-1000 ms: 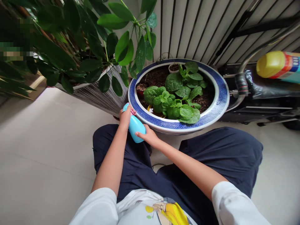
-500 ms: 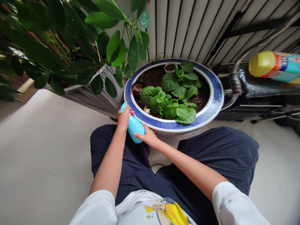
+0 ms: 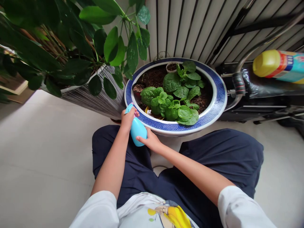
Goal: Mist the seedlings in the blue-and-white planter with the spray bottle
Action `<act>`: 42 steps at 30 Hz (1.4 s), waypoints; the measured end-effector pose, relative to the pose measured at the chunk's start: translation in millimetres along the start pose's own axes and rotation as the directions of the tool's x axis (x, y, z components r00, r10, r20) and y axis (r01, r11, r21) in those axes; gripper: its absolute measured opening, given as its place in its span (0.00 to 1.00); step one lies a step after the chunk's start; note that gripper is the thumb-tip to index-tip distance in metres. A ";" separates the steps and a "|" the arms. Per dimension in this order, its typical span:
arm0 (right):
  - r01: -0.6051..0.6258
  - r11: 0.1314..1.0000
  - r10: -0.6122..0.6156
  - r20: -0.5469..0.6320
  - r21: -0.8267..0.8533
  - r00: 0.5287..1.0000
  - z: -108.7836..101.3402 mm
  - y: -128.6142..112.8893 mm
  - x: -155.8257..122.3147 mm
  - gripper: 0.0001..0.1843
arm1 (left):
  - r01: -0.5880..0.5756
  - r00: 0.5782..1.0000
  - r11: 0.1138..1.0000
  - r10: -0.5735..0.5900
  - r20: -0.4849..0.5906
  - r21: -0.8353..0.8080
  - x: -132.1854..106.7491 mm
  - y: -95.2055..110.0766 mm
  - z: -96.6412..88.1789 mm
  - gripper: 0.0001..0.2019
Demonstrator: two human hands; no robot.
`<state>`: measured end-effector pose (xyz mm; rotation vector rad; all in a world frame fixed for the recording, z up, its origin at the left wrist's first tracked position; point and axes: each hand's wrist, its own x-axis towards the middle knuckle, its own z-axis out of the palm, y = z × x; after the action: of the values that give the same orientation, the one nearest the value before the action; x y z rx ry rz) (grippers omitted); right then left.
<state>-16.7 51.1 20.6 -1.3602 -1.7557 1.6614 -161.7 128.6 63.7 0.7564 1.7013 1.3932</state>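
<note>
A light-blue spray bottle (image 3: 138, 131) leans over my lap at the near left rim of a round blue-and-white planter (image 3: 163, 127). My left hand (image 3: 129, 118) is wrapped around the bottle's neck and head, its fingers near the pink trigger. Around the lower body of the bottle, my right hand (image 3: 150, 140) is closed, thumb in front and the other fingers hidden behind. Leafy green plants (image 3: 171, 104) with wet, shiny leaves grow from dark soil in the planter.
To the left, a taller plant (image 3: 114, 47) in a grey ribbed pot (image 3: 95, 95) hangs its leaves toward the planter. Slatted panelling (image 3: 185, 28) stands behind. At right, a metal-tubed frame (image 3: 239, 76) carries a yellow-capped bottle (image 3: 273, 65).
The spray bottle's head and my left hand have shifted slightly to the right, bringing the bottle a little more upright. Both hands keep their hold.
</note>
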 end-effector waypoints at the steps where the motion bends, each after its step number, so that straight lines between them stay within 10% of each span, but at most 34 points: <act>1: 0.023 1.000 -0.023 -0.004 0.008 1.000 0.1 0.9 0.5 0.45 | -0.011 1.000 1.000 0.011 -0.009 -0.004 -0.8 1.0 0.0 0.10; 15: 0.059 0.997 -0.054 -0.097 0.050 0.994 2.6 2.4 -10.6 0.46 | -0.226 0.970 0.971 0.217 0.110 0.080 -25.0 11.9 -2.9 0.14; 27: -0.071 0.989 0.098 -0.215 0.131 0.972 3.5 -0.4 -70.0 0.40 | -0.099 0.923 0.990 0.055 0.380 0.099 -60.9 22.7 26.1 0.20; 33: -0.187 0.926 0.246 -0.147 0.328 0.958 25.2 8.0 -83.5 0.40 | -0.180 0.759 0.950 -0.032 0.650 0.257 -67.9 10.8 39.2 0.22; 42: -0.229 0.921 0.273 -0.105 0.314 0.956 18.9 15.3 -76.0 0.41 | -0.203 0.770 0.939 -0.022 0.638 0.277 -62.7 4.1 41.8 0.14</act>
<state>9.7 -23.8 28.0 -1.5661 -1.2268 1.8175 -94.1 97.9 77.2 1.3455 1.3589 0.7582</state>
